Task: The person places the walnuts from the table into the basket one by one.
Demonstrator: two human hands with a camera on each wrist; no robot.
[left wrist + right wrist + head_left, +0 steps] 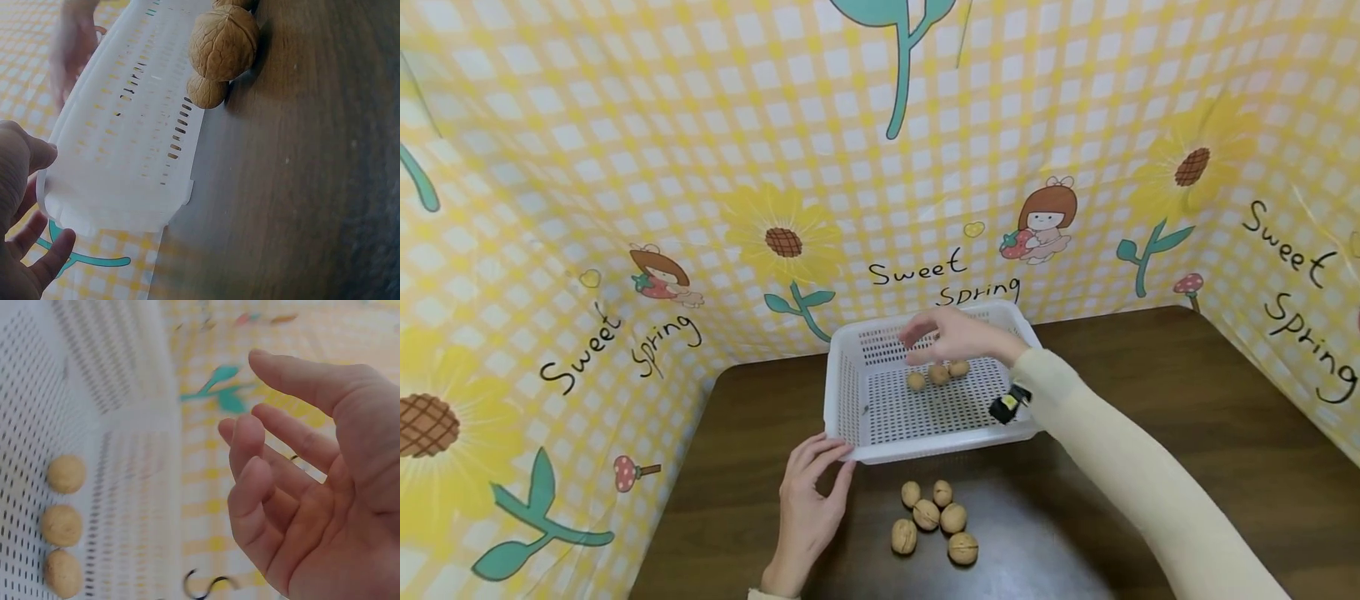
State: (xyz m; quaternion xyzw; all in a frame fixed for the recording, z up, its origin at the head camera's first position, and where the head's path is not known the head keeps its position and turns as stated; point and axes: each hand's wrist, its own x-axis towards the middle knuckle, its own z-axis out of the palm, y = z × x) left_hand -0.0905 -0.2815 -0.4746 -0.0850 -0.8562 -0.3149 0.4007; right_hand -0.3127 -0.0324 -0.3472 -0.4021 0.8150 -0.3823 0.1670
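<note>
A white plastic basket [925, 454] with slotted walls stands on the table, holding three walnuts [938, 374] in its far half. At its near left corner, my left hand [811, 493] grips the rim; in the left wrist view the thumb [42, 154] lies against the edge. My right hand [951, 335] hovers over the basket above the walnuts. Its fingers [250, 487] are loosely bent with nothing between them, as the right wrist view shows. Several more walnuts [927, 515] lie grouped on the table in front of the basket, to the right of my left hand.
The dark wooden table [1150, 400] reaches out on both sides of the basket. A yellow checked cloth [865, 217] printed with flowers hangs right behind the basket and around the table's sides. A small black device [1009, 404] is strapped to my right wrist.
</note>
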